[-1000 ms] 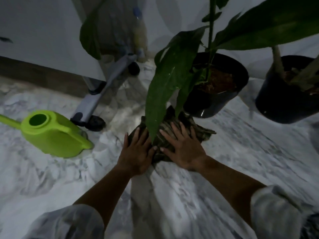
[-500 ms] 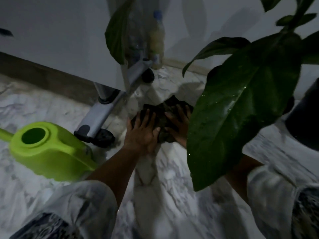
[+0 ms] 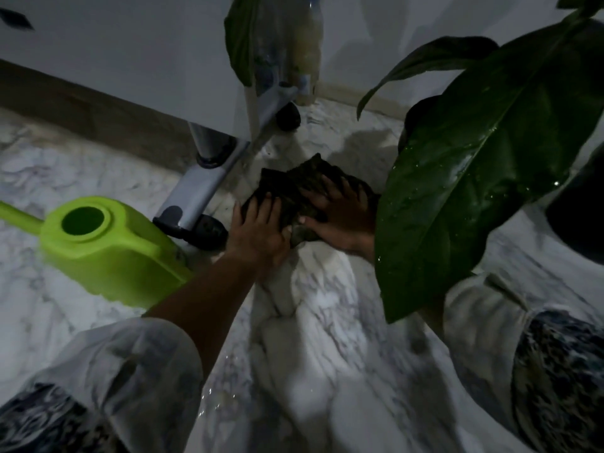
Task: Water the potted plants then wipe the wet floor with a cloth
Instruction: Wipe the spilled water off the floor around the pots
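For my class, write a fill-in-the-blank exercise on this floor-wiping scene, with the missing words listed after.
1. Both hands, the left hand and the right hand, press flat on a dark ____.
2. The watering can standing on the marble floor is ____ in colour.
3. Water droplets cling to the large green ____ at the right.
4. The watering can stands to the ____ of the cloth.

Missing words: cloth; green; leaf; left

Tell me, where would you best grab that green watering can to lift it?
Probably by the top handle of the watering can, reaching down from above. It stands upright on the marble floor, the bar runs back from the fill hole, and the spout points away left.
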The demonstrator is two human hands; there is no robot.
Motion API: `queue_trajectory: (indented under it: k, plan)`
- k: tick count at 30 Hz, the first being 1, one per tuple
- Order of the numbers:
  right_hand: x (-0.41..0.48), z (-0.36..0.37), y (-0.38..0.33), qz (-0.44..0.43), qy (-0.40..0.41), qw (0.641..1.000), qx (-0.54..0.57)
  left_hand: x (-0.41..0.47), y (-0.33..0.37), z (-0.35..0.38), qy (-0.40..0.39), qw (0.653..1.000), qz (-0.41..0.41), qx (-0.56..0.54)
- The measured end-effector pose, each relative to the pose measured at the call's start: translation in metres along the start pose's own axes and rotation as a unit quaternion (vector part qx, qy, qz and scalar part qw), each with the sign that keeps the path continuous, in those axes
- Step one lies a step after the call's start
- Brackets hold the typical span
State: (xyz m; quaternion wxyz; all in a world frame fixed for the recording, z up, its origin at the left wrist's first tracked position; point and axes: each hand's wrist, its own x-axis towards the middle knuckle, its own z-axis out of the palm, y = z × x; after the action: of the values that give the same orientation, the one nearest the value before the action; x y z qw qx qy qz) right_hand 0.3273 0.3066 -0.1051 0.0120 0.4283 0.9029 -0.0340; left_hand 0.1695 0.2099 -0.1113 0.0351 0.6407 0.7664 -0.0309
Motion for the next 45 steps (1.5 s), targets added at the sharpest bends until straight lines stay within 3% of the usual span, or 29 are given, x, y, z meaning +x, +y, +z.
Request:
queue_trajectory:
  k: [8, 13, 16, 22, 45]
  plan:
    - [-0.054, 0.011, -0.012, -0.070, 0.001, 0.997, 0.016, -0.084, 0.007, 0.010, 0.025, 0.999, 0.021, -0.016]
    - [-0.081, 0.019, -0.008, -0.083, -0.080, 0.992, 0.057, -0.131, 0.016, 0.014, 0.012, 0.998, 0.053, -0.036]
    - [-0.111, 0.010, 0.007, -0.123, -0.072, 0.990, 0.013, -0.145, 0.034, 0.019, 0.031, 0.996, 0.064, -0.045]
    - [-0.160, 0.008, 0.054, -0.110, -0.045, 0.993, 0.023, -0.146, 0.088, 0.021, 0.027, 0.993, 0.098, -0.055]
    - [-0.253, 0.003, 0.262, 0.125, -0.036, 0.989, 0.071, -0.052, 0.303, 0.013, 0.045, 0.966, 0.246, -0.061]
